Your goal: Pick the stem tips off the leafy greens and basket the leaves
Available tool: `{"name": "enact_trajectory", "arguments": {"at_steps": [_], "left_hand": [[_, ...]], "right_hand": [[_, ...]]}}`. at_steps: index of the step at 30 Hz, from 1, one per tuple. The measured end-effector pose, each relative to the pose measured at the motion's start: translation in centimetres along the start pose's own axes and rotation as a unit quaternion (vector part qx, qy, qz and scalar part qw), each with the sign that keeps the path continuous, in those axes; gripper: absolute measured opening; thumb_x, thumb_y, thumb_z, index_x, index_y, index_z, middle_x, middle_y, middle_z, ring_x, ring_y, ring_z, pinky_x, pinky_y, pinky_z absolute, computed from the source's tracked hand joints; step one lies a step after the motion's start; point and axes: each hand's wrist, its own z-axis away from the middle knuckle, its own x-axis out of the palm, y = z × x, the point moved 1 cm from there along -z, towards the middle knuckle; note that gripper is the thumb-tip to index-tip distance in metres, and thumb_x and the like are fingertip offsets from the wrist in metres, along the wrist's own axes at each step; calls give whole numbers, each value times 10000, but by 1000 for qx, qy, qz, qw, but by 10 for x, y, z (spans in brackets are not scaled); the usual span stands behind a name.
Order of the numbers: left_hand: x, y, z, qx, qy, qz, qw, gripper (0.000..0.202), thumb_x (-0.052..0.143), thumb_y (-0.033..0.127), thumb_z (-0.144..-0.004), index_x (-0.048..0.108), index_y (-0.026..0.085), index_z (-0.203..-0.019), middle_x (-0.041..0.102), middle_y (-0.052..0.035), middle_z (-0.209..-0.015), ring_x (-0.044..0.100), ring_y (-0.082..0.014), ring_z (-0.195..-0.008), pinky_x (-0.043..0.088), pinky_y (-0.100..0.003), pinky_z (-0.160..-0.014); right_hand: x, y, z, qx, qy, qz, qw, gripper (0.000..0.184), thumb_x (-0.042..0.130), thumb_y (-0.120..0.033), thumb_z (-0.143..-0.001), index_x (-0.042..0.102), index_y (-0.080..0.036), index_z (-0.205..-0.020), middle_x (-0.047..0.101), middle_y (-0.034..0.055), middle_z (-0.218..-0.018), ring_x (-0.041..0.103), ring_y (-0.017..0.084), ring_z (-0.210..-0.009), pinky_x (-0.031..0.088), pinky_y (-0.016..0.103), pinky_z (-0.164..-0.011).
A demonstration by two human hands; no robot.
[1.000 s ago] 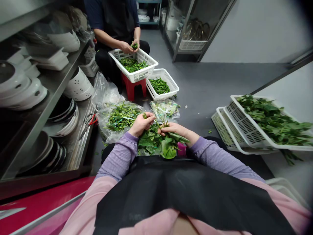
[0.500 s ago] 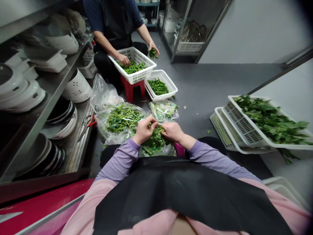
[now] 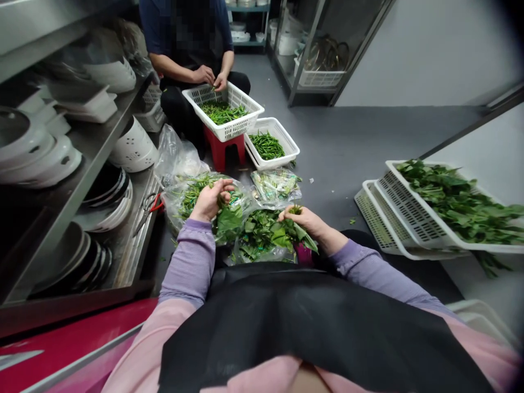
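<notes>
My left hand (image 3: 209,201) hovers over an open plastic bag of cut green stems (image 3: 192,194), its fingers loosely curled. A broad green leaf (image 3: 229,219) hangs just below those fingers and seems held in them. In my right hand (image 3: 303,219) is a small bunch of leafy greens (image 3: 286,237), pinched near the stem ends, which poke up above the fingers while the leaves droop to both sides. Between my hands, a pile of leafy greens (image 3: 258,232) rests on clear plastic in front of my apron.
A co-worker's hands (image 3: 213,77) work over a white basket of green peppers (image 3: 241,126) on a red stool (image 3: 223,153). Another pepper basket (image 3: 292,150) sits beside it. Stacked baskets of greens (image 3: 426,234) stand right; scissors (image 3: 145,210) and a dish shelf (image 3: 102,142) are left.
My hands have drawn apart: the left moved up and left over the stem bag, the right moved slightly right with the bunch. The co-worker's hands have come together above the basket.
</notes>
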Motion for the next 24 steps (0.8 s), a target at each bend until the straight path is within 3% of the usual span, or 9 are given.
{"name": "enact_trajectory", "arguments": {"at_steps": [3,6,11,15,19,24], "left_hand": [[31,-2,16,-26,-168,117,978,445,574,438,-781,607,73,-1034,640,-151,-1009,635,-173,-844,509,-271,-725],[56,-7,27,-36,-229,175,957,484,602,454,-756,614,88,-1073,589,-161,-1164,545,-247,-1104,441,-339,-934],[75,-18,34,-33,-210,206,955,448,637,431,-735,641,108,-1045,555,-144,-1234,450,-263,-1214,346,-367,-1032],[79,-22,36,-32,-176,190,965,418,678,409,-700,663,113,-995,569,-145,-1216,440,-280,-1221,335,-402,-1033],[77,-21,37,-27,-185,170,968,403,695,393,-684,676,93,-951,613,-159,-1140,493,-283,-1168,365,-399,-1005],[69,-17,32,-38,-199,161,966,372,680,340,-712,651,85,-981,657,-156,-1028,605,-247,-1001,451,-375,-897]], "right_hand": [[10,-13,-5,-50,25,55,997,324,713,-386,-606,487,-161,-662,543,-26,-599,482,102,-563,383,253,-596],[25,-22,-13,-101,17,144,984,271,699,-359,-626,580,-142,-737,554,-28,-617,472,94,-579,386,251,-623],[50,-23,-21,-125,13,210,970,263,662,-345,-659,660,-124,-801,651,33,-775,560,145,-730,414,283,-740],[58,-15,-20,-112,23,182,977,254,653,-335,-667,663,-129,-815,665,32,-795,581,149,-737,421,292,-762],[52,-9,-20,-108,42,123,986,230,661,-325,-661,657,-136,-792,662,33,-813,580,143,-751,423,295,-779],[33,-9,-18,-39,84,-29,995,290,700,-367,-621,605,-153,-793,622,-7,-685,557,122,-621,439,290,-673]]}}
